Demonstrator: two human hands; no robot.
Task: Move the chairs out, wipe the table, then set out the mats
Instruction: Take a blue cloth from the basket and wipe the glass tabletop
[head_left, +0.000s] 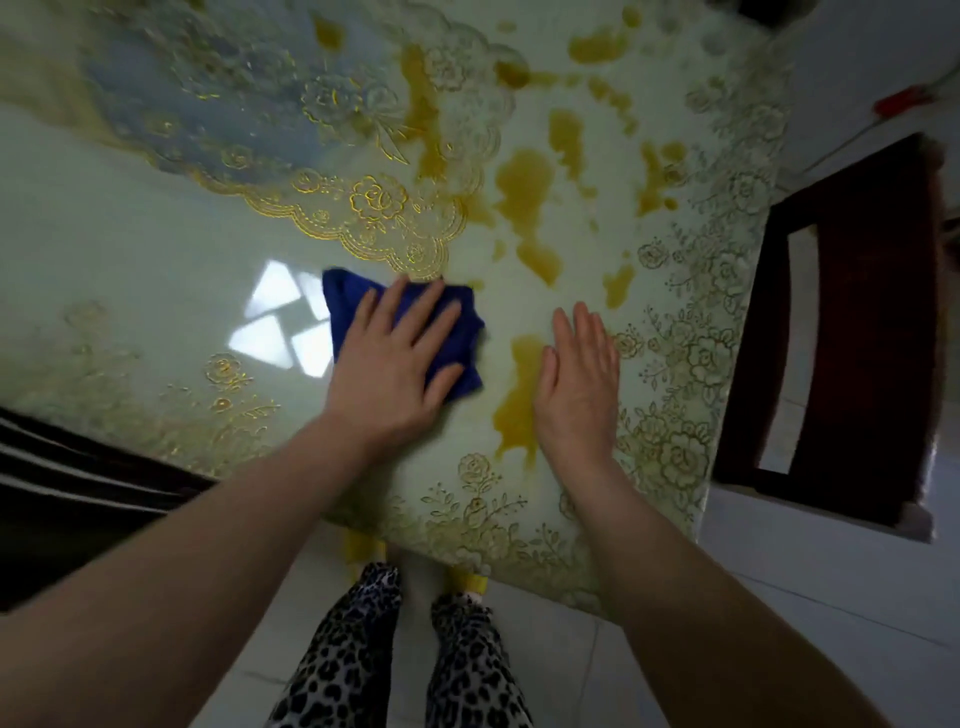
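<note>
The blue cloth (400, 332) sits flat on the bench (156, 260) under the left hand (395, 364), fingers spread and pressing rather than gripping, so I'd sweep it right through the yellow spill (519, 395) beside the open, flat right hand (576, 384).

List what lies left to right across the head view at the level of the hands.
Window glare → blue cloth → left hand pressing on the cloth → yellow spill → right hand flat on the table → gold flower border → dark chair.
</note>
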